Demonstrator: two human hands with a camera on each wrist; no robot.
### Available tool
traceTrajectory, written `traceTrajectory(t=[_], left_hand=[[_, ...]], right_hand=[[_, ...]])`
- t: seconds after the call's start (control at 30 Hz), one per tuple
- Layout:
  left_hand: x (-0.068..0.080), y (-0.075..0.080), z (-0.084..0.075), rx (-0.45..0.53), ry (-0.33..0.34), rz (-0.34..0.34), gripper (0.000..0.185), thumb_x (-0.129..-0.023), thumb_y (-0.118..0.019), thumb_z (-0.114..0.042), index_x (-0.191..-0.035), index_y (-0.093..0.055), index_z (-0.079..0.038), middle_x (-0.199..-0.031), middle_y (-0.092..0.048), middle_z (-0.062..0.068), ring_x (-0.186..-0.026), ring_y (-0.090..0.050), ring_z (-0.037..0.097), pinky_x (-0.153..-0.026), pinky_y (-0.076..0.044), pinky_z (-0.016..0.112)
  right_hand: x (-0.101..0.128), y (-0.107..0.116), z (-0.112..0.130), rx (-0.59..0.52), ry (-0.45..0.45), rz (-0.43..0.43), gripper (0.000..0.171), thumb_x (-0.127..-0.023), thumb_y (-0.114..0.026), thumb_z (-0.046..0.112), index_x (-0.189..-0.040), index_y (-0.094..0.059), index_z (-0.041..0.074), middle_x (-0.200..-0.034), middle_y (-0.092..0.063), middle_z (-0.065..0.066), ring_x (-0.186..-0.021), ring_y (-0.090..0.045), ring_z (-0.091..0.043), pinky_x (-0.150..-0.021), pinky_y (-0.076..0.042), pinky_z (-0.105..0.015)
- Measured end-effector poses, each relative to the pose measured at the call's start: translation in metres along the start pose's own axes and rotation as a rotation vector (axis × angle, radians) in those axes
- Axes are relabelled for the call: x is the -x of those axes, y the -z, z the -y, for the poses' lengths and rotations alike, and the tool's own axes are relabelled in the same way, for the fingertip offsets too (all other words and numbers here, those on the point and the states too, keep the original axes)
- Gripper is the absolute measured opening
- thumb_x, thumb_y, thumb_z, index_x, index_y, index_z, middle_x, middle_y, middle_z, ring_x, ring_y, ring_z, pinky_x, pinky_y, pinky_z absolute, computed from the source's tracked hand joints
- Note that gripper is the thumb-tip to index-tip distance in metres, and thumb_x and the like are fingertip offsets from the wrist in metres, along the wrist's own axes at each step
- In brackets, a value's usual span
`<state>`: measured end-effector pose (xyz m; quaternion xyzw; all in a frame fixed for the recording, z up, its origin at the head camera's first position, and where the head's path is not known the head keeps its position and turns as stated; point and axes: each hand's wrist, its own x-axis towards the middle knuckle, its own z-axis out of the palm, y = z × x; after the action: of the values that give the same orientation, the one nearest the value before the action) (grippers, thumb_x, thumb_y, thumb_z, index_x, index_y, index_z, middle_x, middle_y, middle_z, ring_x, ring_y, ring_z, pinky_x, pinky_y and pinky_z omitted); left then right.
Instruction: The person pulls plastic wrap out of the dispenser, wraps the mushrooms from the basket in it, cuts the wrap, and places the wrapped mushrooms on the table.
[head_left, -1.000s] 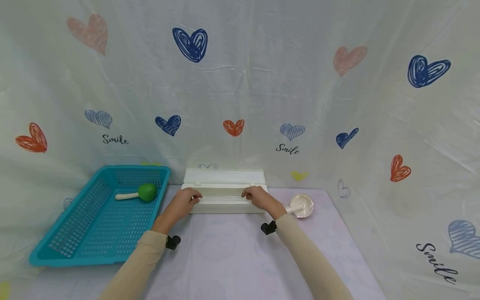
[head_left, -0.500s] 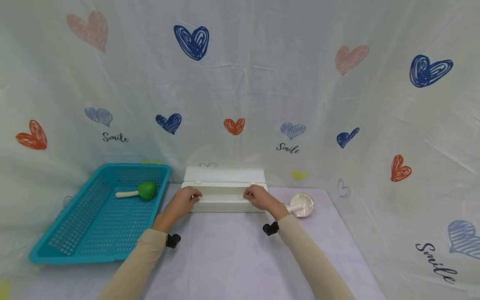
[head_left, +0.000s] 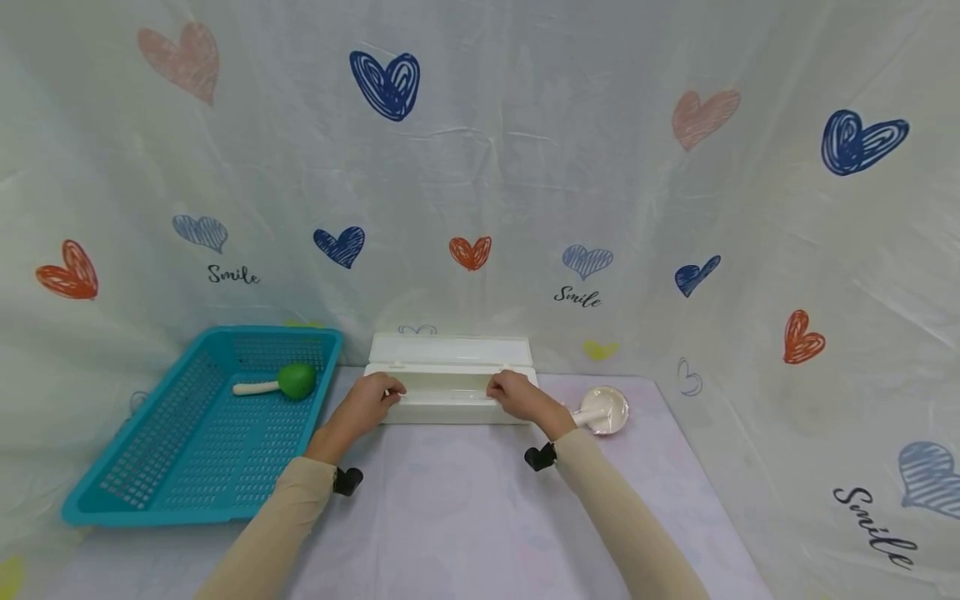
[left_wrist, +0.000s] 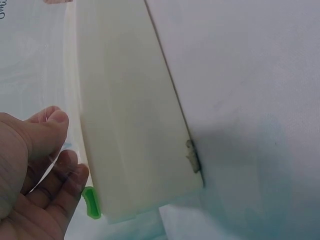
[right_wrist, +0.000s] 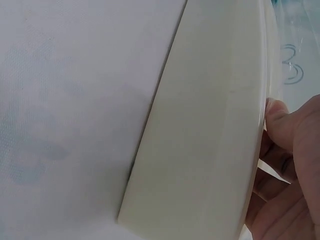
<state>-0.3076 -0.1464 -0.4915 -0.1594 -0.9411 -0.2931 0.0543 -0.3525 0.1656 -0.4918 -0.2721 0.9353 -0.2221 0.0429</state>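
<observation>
A long white cling film box (head_left: pixel 450 414) stands at the back of the table with its lid (head_left: pixel 450 350) raised against the backdrop. My left hand (head_left: pixel 367 402) is over its left end, and thumb and fingers pinch thin clear cling film (left_wrist: pixel 54 90), seen best in the left wrist view. A small green piece (left_wrist: pixel 92 202) shows at the box edge beside the fingertips. Over the right end, my right hand (head_left: pixel 521 395) pinches the film's other side, thumb right at the box rim; its fingertips are partly hidden behind the box in the right wrist view.
A blue plastic basket (head_left: pixel 187 521) to the left holds a green-headed maraca (head_left: pixel 297 381) with a white handle. At the right lies a cream ladle-shaped item (head_left: pixel 609 410) in clear wrap. A heart-printed curtain (head_left: pixel 480 183) hangs close behind and along the right.
My right fingertips have drawn together a little at the box opening over the last second. My left hand, the box and the other things have stayed in place.
</observation>
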Motion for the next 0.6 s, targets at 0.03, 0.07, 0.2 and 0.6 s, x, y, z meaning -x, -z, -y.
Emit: traceTrajectory(t=[0.03,0.07,0.2,0.6], left_hand=[[0.000,0.000,0.000,0.001,0.002,0.001,0.013,-0.094,-0.070,0.002,-0.105,-0.077,0.000,-0.099,-0.072,0.011,-0.092,-0.067,0.024,-0.080,-0.058,0.039],[0.000,0.000,0.000,0.000,0.003,0.002,0.013,-0.094,-0.070,0.002,-0.105,-0.077,0.000,-0.099,-0.072,0.011,-0.091,-0.067,0.024,-0.080,-0.058,0.039],[0.000,-0.001,0.000,0.003,0.018,0.010,0.013,-0.095,-0.070,0.001,-0.106,-0.077,0.000,-0.099,-0.072,0.010,-0.090,-0.066,0.022,-0.080,-0.058,0.039],[0.001,0.004,0.000,0.028,-0.015,-0.011,0.016,-0.097,-0.068,0.000,-0.111,-0.075,0.001,-0.106,-0.072,0.015,-0.092,-0.066,0.026,-0.079,-0.058,0.040]], right_hand=[[0.000,0.000,0.001,0.007,-0.004,0.004,0.014,-0.105,-0.058,0.010,-0.102,-0.070,0.003,-0.092,-0.065,-0.004,-0.085,-0.052,-0.013,-0.083,-0.051,-0.033],[0.001,0.000,0.002,0.014,-0.004,0.006,0.014,-0.105,-0.058,0.010,-0.102,-0.069,0.003,-0.093,-0.064,-0.005,-0.086,-0.051,-0.014,-0.083,-0.051,-0.034],[0.005,0.000,0.003,0.053,0.002,-0.005,0.015,-0.107,-0.053,0.010,-0.103,-0.066,0.003,-0.097,-0.060,-0.006,-0.090,-0.050,-0.016,-0.088,-0.050,-0.038],[0.020,0.015,-0.002,-0.061,-0.004,-0.101,0.015,-0.107,-0.052,0.011,-0.103,-0.063,0.002,-0.094,-0.068,-0.012,-0.079,-0.057,-0.016,-0.075,-0.052,-0.034]])
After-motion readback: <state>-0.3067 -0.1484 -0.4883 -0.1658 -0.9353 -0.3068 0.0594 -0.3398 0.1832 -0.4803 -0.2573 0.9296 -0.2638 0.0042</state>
